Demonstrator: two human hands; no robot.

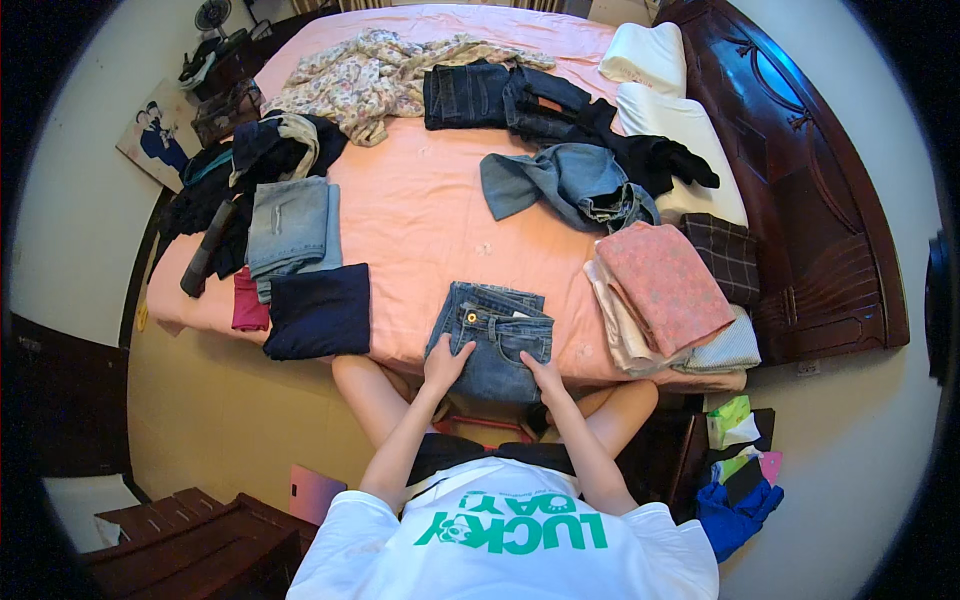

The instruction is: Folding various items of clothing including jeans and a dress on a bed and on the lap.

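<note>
A folded pair of blue denim jeans (491, 352) lies at the near edge of the bed, its waistband and brass button facing up. My left hand (448, 365) grips its left side, thumb on top and fingers hidden beneath. On the other side my right hand (543, 377) holds it the same way. To the left are a folded navy garment (321, 311) and folded light blue jeans (289, 225). Crumpled blue jeans (570, 180) lie farther back, right of the middle. Folded dark jeans (466, 96) rest beyond them.
Pink folded fabric (664, 285) tops a stack at the right, beside a dark plaid cloth (720, 255). Dark clothes (202, 195) are heaped at the left. A floral cloth (360, 75) and white pillows (645, 56) lie at the back. A dark wooden headboard (810, 187) borders the bed.
</note>
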